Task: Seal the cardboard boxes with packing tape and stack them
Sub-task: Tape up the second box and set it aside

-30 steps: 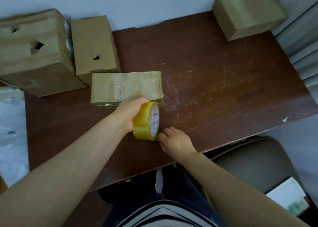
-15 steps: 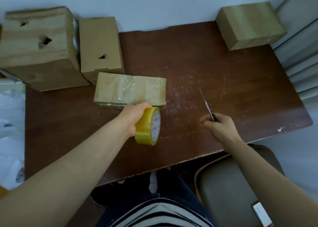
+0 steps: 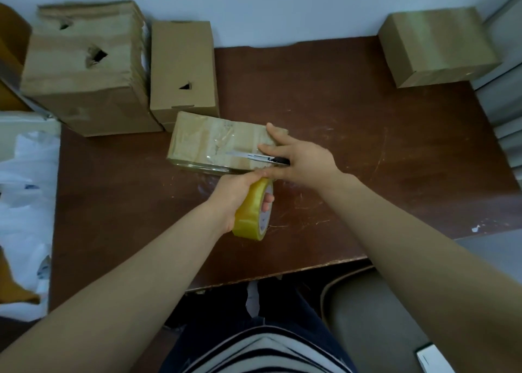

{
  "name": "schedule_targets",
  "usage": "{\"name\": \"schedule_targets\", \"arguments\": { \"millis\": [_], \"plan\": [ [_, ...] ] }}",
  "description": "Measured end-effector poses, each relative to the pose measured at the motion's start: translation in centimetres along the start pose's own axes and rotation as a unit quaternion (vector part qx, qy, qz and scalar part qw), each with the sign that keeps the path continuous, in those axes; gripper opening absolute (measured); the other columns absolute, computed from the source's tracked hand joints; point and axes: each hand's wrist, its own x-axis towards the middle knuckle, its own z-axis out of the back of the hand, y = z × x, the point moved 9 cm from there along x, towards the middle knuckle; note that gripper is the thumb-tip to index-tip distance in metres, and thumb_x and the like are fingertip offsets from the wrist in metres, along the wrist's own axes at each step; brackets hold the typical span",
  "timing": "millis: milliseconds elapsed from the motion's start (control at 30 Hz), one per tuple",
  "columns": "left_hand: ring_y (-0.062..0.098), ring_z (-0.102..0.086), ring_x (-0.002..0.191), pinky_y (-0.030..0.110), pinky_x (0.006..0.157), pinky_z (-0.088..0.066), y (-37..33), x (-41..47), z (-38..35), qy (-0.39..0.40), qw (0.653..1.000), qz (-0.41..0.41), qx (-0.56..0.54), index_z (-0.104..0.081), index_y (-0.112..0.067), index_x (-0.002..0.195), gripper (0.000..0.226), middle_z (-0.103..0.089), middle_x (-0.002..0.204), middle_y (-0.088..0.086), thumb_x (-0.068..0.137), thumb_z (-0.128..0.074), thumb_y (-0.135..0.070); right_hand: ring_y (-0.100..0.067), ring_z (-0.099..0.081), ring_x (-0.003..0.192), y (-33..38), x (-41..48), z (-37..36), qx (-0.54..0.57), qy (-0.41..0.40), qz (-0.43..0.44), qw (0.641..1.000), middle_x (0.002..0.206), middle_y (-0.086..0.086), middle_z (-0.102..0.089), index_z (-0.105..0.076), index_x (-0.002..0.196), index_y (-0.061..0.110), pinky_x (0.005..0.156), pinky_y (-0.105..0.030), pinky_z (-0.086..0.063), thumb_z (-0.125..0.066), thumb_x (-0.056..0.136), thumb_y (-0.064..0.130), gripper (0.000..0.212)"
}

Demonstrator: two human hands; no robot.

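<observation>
A small flat cardboard box (image 3: 209,144) wrapped in clear tape lies mid-table. My left hand (image 3: 236,194) grips a yellowish roll of packing tape (image 3: 252,211) standing on edge just in front of the box. My right hand (image 3: 299,158) holds a utility knife (image 3: 254,158) with a black handle, its blade lying over the box's right end. Fingers of that hand spread over the box's right edge.
The brown table (image 3: 339,146) carries a torn large box (image 3: 82,70) and a taller box (image 3: 183,70) at the back left, plus a sealed box (image 3: 435,45) at the back right. White plastic bags (image 3: 25,203) lie left; a grey chair (image 3: 375,316) stands at the lower right.
My right hand picked up the knife from the table at the right and brought it left onto the box's right end. My left hand kept holding the tape roll.
</observation>
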Motion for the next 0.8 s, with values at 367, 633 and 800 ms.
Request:
{"name": "schedule_targets", "arguments": {
  "millis": [367, 633, 800],
  "plan": [
    [0.02, -0.051, 0.033, 0.024, 0.037, -0.047, 4.3, -1.5, 0.1, -0.014, 0.998, 0.032, -0.05, -0.054, -0.01, 0.103, 0.008, -0.058, 0.05, 0.015, 0.096, -0.055, -0.014, -0.004, -0.033, 0.138, -0.1, -0.3, 0.0, 0.01, 0.002, -0.002, 1.0, 0.155, 0.029, -0.009, -0.045, 0.138, 0.045, 0.1, -0.034, -0.044, -0.061, 0.084, 0.058, 0.058],
    [0.019, -0.05, 0.032, 0.023, 0.037, -0.046, 3.2, -1.0, -0.5, -0.01, 0.999, 0.012, -0.04, -0.052, -0.007, 0.098, 0.013, -0.06, 0.048, 0.012, 0.099, -0.051, -0.02, -0.007, -0.032, 0.139, 0.5, -0.1, 1.6, 0.193, -0.005, -0.049, 0.98, 0.156, 0.017, -0.025, -0.061, 0.126, 0.041, 0.11, -0.035, -0.035, -0.067, 0.072, 0.067, 0.06],
    [0.02, -0.051, 0.032, 0.023, 0.038, -0.047, 2.2, -1.0, -1.0, -0.005, 0.999, -0.002, -0.044, -0.052, -0.008, 0.099, 0.01, -0.059, 0.048, 0.012, 0.1, -0.048, -0.018, 0.01, -0.06, 0.076, -0.2, -2.4, 3.8, 0.374, -0.114, -0.057, 0.919, 0.084, 0.021, -0.07, -0.073, 0.107, 0.027, 0.073, -0.014, -0.047, -0.057, 0.093, 0.046, 0.029]
  ]
}}
